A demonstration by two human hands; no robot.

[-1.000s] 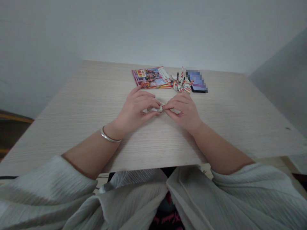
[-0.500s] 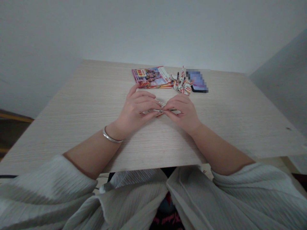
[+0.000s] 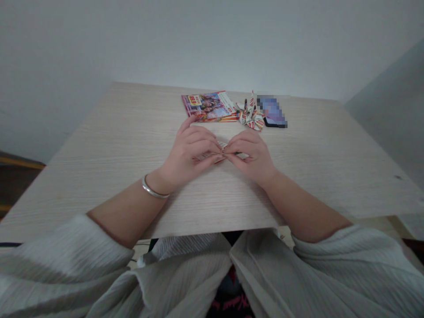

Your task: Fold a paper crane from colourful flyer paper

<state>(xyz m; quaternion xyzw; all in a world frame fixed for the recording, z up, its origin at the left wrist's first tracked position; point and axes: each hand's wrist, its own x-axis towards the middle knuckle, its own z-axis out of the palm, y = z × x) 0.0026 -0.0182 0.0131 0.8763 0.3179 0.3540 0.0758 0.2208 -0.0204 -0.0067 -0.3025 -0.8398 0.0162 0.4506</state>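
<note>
Between my two hands, just above the table, is a small folded piece of printed paper [image 3: 222,144], pale with some red at its edge. My left hand [image 3: 192,149] pinches it with thumb and fingers from the left, the little finger lifted away. From the right, my right hand [image 3: 251,150] pinches the same paper, its fingertips touching or nearly touching those of my left hand. Much of the paper is hidden behind the fingers. Beyond my right hand stand folded paper cranes [image 3: 251,115] of white, red-printed paper; how many cannot be made out.
Colourful printed flyers [image 3: 212,105] lie stacked at the back of the pale wooden table [image 3: 126,132]. A phone [image 3: 274,112], partly pixelated, lies right of the folded paper. A wall [image 3: 212,44] rises behind the table's far edge.
Both hands stay almost in place with the paper between them. My fingertips have shifted very slightly, and the paper's visible face has tilted a little.
</note>
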